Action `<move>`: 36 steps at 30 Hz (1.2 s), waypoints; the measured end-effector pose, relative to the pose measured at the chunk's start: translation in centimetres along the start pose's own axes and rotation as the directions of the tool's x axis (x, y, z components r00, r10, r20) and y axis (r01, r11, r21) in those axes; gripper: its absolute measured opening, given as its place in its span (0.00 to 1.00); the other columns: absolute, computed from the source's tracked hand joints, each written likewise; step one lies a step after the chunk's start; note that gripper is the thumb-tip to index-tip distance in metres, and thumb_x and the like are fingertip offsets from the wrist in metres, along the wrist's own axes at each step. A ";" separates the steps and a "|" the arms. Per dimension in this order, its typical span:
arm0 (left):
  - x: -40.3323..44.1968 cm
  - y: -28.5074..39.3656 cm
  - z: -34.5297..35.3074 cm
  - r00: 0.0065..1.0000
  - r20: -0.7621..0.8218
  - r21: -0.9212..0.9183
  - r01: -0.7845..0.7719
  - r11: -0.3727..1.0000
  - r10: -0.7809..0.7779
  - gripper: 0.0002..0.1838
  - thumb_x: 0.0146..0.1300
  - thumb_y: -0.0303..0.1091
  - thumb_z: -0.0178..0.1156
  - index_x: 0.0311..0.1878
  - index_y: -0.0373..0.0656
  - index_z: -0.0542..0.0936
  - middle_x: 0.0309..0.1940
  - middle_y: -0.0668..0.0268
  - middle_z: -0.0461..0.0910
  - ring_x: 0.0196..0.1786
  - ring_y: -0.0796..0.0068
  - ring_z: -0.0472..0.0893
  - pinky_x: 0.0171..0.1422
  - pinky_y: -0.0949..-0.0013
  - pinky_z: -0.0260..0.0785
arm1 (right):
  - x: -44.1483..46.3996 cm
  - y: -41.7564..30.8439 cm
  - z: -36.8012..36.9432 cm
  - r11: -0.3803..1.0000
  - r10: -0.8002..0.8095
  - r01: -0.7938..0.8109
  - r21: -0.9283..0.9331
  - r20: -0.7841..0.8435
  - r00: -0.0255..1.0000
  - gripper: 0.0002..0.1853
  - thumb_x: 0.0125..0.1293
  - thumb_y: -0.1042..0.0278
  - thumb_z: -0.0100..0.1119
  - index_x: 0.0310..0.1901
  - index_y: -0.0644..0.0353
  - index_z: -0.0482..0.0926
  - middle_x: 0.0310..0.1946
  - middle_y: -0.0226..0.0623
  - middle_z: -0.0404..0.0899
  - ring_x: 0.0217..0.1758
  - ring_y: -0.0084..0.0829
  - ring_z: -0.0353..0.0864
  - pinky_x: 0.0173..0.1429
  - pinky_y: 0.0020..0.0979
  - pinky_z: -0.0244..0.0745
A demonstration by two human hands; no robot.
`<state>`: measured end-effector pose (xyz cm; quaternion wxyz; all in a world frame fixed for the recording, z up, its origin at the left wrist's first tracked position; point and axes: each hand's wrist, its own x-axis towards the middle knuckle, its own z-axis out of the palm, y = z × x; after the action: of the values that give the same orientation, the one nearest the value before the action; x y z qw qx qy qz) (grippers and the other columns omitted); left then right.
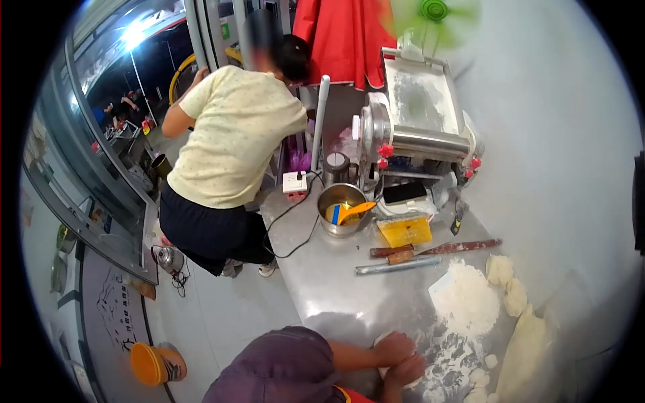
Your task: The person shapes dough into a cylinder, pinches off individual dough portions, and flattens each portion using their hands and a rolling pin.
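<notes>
At the bottom of the head view, my left hand (395,348) and my right hand (407,370) are close together on the metal table, fingers curled and pressed down. Between and under them is a piece of pale dough (381,338), mostly covered by the hands. Just right of them, flour (443,366) is smeared over the metal. Several small dough balls (478,378) lie beyond that, near a long strip of dough (525,352). A heap of flour (465,299) sits above, with larger dough lumps (514,295) beside it.
Rolling pins (460,246), a metal rod (398,266), a yellow scraper (405,232) and a pot (342,228) holding a brush (356,211) lie farther up the table (322,289). A dough roller machine (430,138) stands behind. Another person (232,141) bends over at left.
</notes>
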<state>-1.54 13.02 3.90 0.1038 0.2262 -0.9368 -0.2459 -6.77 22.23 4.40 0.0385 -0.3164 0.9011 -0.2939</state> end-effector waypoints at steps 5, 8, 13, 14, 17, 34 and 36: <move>3.8 -1.2 5.2 0.927 -0.374 0.095 0.032 0.995 0.006 0.11 0.58 0.41 0.55 0.34 0.45 0.80 0.34 0.63 0.79 0.41 0.62 0.78 0.47 0.61 0.69 | 5.0 7.5 5.5 0.942 -0.275 0.229 -0.246 -0.172 0.946 0.19 0.70 0.55 0.44 0.30 0.63 0.72 0.28 0.51 0.73 0.35 0.52 0.73 0.41 0.50 0.65; 3.9 -0.6 4.8 0.962 -0.263 -0.065 0.058 0.996 -0.073 0.10 0.60 0.40 0.53 0.32 0.45 0.79 0.32 0.60 0.80 0.38 0.57 0.79 0.44 0.57 0.70 | 5.3 9.5 5.7 0.971 -0.070 0.086 0.223 -0.080 0.994 0.18 0.70 0.58 0.43 0.32 0.65 0.73 0.31 0.50 0.76 0.35 0.52 0.74 0.41 0.49 0.66; -2.2 2.4 -0.9 0.988 0.157 -0.053 0.002 0.999 0.007 0.12 0.62 0.40 0.53 0.39 0.42 0.79 0.36 0.58 0.81 0.44 0.56 0.80 0.48 0.55 0.70 | -1.3 3.4 -1.7 0.963 -0.015 -0.013 0.269 0.100 0.995 0.16 0.64 0.61 0.47 0.28 0.66 0.75 0.26 0.51 0.77 0.31 0.49 0.75 0.38 0.47 0.68; -4.3 1.3 1.3 0.992 0.052 -0.048 -0.112 0.993 0.114 0.11 0.61 0.39 0.54 0.39 0.44 0.78 0.36 0.60 0.80 0.44 0.57 0.79 0.50 0.57 0.70 | -3.0 3.4 -0.4 0.957 -0.061 0.059 0.286 -0.002 0.998 0.16 0.63 0.61 0.49 0.27 0.66 0.75 0.24 0.50 0.76 0.29 0.49 0.75 0.37 0.47 0.68; -6.8 -0.1 3.5 0.872 -0.371 0.065 -0.320 0.945 0.321 0.08 0.60 0.38 0.54 0.38 0.46 0.77 0.36 0.63 0.78 0.45 0.62 0.78 0.53 0.59 0.68 | -5.3 1.3 1.0 0.960 -0.231 0.262 0.097 -0.255 0.939 0.16 0.62 0.60 0.51 0.26 0.65 0.74 0.24 0.49 0.75 0.28 0.51 0.76 0.35 0.47 0.67; 1.4 1.7 -1.8 0.998 -0.055 -0.099 -0.048 0.994 0.043 0.09 0.57 0.40 0.55 0.34 0.46 0.79 0.34 0.60 0.76 0.41 0.62 0.76 0.46 0.59 0.67 | 3.7 6.1 0.7 0.912 0.045 -0.125 0.392 0.208 0.977 0.15 0.70 0.62 0.42 0.34 0.65 0.74 0.32 0.51 0.75 0.40 0.50 0.74 0.43 0.48 0.67; -1.4 2.6 -3.5 0.971 0.232 0.093 -0.084 0.992 0.061 0.10 0.58 0.40 0.54 0.36 0.45 0.79 0.36 0.59 0.77 0.42 0.60 0.76 0.46 0.57 0.67 | -0.9 5.4 -0.6 0.987 -0.162 0.160 0.026 0.115 0.980 0.16 0.72 0.62 0.41 0.34 0.65 0.75 0.33 0.52 0.75 0.40 0.51 0.74 0.42 0.49 0.67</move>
<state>-0.24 14.31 8.08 -0.0075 0.1669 -0.9615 -0.2181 -9.12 26.44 1.77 0.0701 -0.4048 0.8662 -0.2846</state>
